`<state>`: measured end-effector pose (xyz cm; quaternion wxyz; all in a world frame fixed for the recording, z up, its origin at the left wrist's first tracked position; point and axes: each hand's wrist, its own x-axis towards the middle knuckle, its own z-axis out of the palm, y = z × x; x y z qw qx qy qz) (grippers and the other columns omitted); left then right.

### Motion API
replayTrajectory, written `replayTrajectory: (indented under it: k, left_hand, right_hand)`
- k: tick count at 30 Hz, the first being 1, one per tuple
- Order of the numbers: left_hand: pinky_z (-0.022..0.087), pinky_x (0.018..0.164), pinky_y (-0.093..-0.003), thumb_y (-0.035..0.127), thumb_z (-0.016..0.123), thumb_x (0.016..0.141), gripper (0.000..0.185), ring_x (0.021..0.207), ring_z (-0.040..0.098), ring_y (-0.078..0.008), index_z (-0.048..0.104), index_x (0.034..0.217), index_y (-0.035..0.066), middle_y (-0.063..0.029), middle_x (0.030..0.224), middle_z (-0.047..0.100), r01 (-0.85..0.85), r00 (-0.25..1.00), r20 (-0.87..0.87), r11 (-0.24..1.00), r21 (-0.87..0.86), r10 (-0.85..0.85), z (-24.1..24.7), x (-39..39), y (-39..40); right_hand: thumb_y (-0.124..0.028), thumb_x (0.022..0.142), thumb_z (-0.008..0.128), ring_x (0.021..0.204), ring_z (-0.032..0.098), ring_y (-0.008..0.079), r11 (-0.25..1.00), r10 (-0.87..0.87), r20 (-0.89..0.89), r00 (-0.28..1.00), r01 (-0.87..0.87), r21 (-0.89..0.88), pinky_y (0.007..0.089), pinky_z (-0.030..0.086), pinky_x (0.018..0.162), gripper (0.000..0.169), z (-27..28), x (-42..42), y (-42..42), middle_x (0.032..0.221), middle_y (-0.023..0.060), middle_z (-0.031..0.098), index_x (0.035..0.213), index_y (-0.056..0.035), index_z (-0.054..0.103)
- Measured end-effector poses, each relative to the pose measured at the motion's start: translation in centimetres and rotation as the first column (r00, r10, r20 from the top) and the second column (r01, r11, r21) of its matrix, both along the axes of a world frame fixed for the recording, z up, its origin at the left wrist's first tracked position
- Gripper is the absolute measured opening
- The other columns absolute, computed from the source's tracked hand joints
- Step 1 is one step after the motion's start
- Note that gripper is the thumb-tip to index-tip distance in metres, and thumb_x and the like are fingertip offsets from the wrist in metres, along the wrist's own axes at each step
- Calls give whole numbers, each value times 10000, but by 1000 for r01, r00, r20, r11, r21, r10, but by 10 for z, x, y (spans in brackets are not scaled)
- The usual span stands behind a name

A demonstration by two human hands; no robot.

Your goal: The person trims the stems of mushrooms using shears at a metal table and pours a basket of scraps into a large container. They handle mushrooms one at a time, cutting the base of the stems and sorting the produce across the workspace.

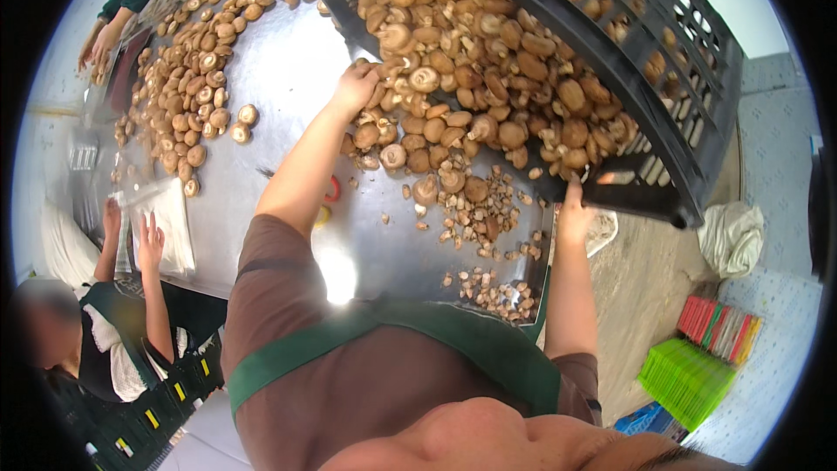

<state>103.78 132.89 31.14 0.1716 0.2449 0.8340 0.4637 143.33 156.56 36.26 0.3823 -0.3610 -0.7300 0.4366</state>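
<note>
A large black plastic crate (660, 88) lies tipped on its side at the top right, its open mouth towards the metal table (261, 98). Brown shiitake mushrooms (451, 78) fill it and spread over its edge onto the metal. My left hand (358, 86) rests on mushrooms near the crate's left rim; whether it grips the rim or a mushroom cannot be told. My right hand (575, 212) is at the crate's lower edge, its fingers partly hidden by it. Cut mushroom stems (494, 209) lie in front of the pile, with more in the table's near right corner.
Loose mushrooms (189, 91) spread across the table's left side. A co-worker at the lower left has hands by clear plastic bags (167, 229); another person's hands reach in at top left. On the floor side are a white sack (731, 239), green baskets (686, 379) and red crates (713, 327).
</note>
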Motion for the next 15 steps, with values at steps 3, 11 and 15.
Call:
replayTrajectory:
  k: [3, 11, 15]
  left_hand:
    - [454, 884, -326, 288, 515, 960, 413, 995, 578, -221, 560, 1245, -8, -146, 1097, 627, -27, 952, 305, 995, 92, -3, 27, 45, -3]
    - [403, 1005, -333, 380, 584, 916, 513, 1159, 547, -242, 532, 1318, 66, -191, 1259, 579, 152, 978, 141, 988, 1, -151, 77, 128, -78]
    - [399, 1012, -348, 385, 599, 909, 519, 1172, 542, -238, 539, 1309, 59, -195, 1262, 577, -84, 967, 248, 990, 115, 54, 78, 148, -134]
  right_hand:
    - [-96, 915, 606, 1141, 499, 237, 984, 45, 23, 999, -48, 172, 303, 408, 959, 670, 6, -17, -14, 1357, 178, 450, 1454, 37, 232]
    - [-128, 885, 648, 1274, 393, 268, 988, 68, -174, 982, -90, -124, 378, 369, 1016, 791, 3, 6, -84, 1440, 177, 312, 1486, -10, 147]
    - [-190, 893, 625, 1282, 393, 337, 992, 116, 138, 984, -120, 25, 414, 351, 1038, 669, -10, 34, -100, 1406, 207, 362, 1439, 2, 288]
